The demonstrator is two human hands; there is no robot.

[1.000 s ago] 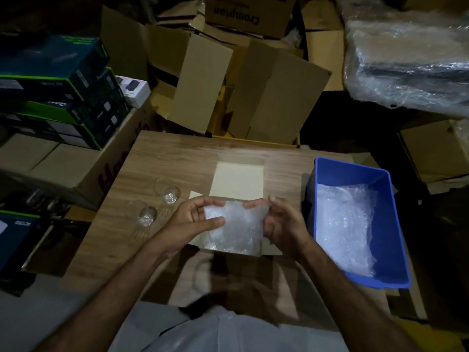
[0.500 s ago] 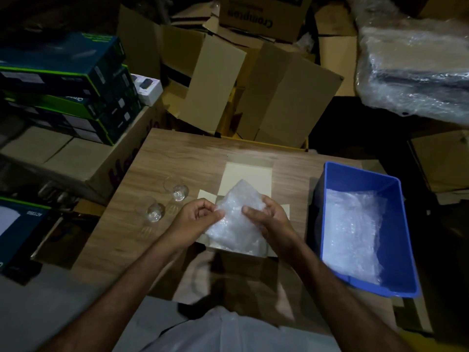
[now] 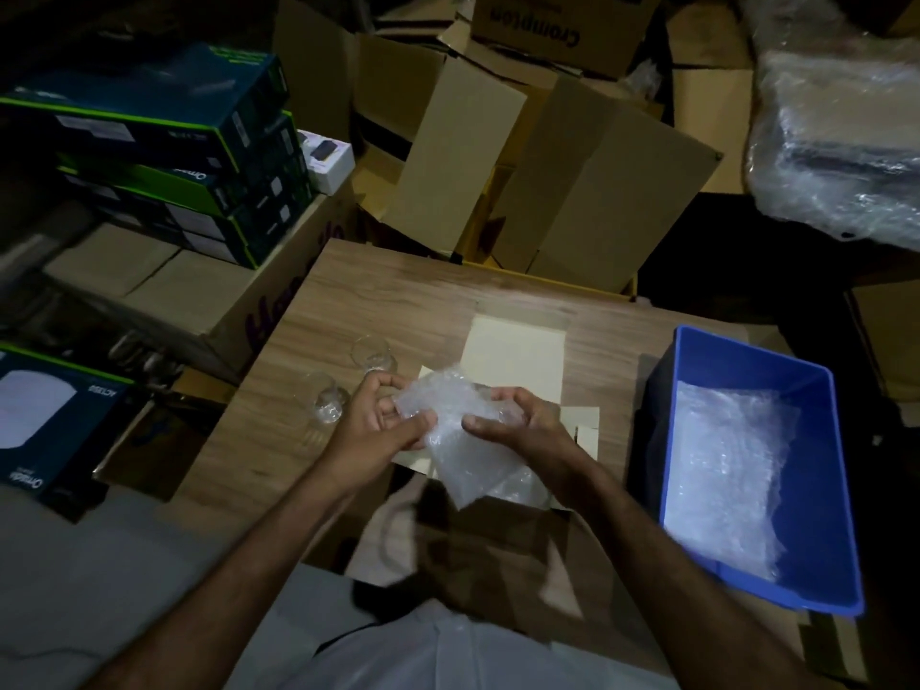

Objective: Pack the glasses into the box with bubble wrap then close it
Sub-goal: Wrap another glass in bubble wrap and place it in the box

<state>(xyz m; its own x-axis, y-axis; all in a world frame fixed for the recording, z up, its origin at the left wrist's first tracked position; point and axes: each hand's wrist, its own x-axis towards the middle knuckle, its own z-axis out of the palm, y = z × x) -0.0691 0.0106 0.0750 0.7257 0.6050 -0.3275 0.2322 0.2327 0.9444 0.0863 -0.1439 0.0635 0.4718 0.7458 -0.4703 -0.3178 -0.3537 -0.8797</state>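
Note:
Both hands hold a bundle of bubble wrap [image 3: 450, 430] above the open pale box [image 3: 513, 351] on the wooden table [image 3: 378, 291]. My left hand [image 3: 378, 425] pinches its left side with thumb and curled fingers. My right hand [image 3: 517, 425] grips its right side. Whether a glass is inside the wrap I cannot tell. Two clear glasses stand on the table left of the hands: one [image 3: 371, 353] farther back, one [image 3: 326, 403] nearer, beside my left hand.
A blue plastic bin [image 3: 826, 490] with more bubble wrap [image 3: 727, 470] stands at the table's right. Cardboard cartons [image 3: 562, 181] crowd the far edge. Stacked green-and-black boxes [image 3: 164, 156] sit at the left, a plastic-wrapped bundle [image 3: 841, 136] at the back right.
The bubble wrap has been turned and bunched tighter between both hands, shifting from a flat sheet to a folded bundle. The glasses have not moved.

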